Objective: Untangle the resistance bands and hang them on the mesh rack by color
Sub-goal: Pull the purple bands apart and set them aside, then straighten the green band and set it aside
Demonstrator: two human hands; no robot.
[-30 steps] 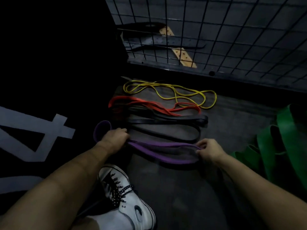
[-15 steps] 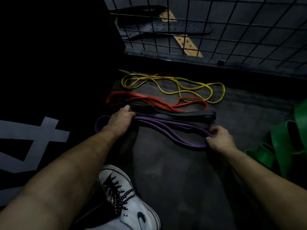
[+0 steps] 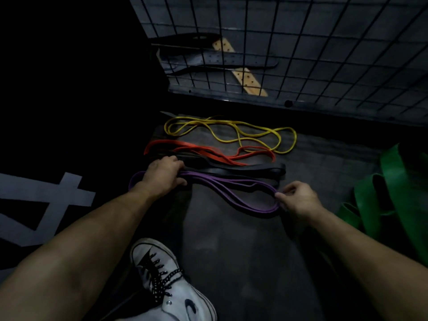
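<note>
- Rubber, soft and limp: the flat purple resistance band (image 3: pixel 234 189) on the dark floor (image 3: pixel 231 251) should lift lightly, best taken at its end loops.
- Left hand (image 3: pixel 163 176) grips one end; right hand (image 3: pixel 298 198) pinches the other.
- Colour groups nearby: thin yellow band (image 3: pixel 231 133), orange band (image 3: pixel 208 151), black band (image 3: pixel 243 169), wide green band (image 3: pixel 393 195).
- Wire mesh rack (image 3: pixel 301 42) stands beyond.

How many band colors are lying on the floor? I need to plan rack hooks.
5: yellow band nearest the mesh rack, then red band, black band, purple band in both hands, green band far right. Same-color bands may overlap unseen.
</note>
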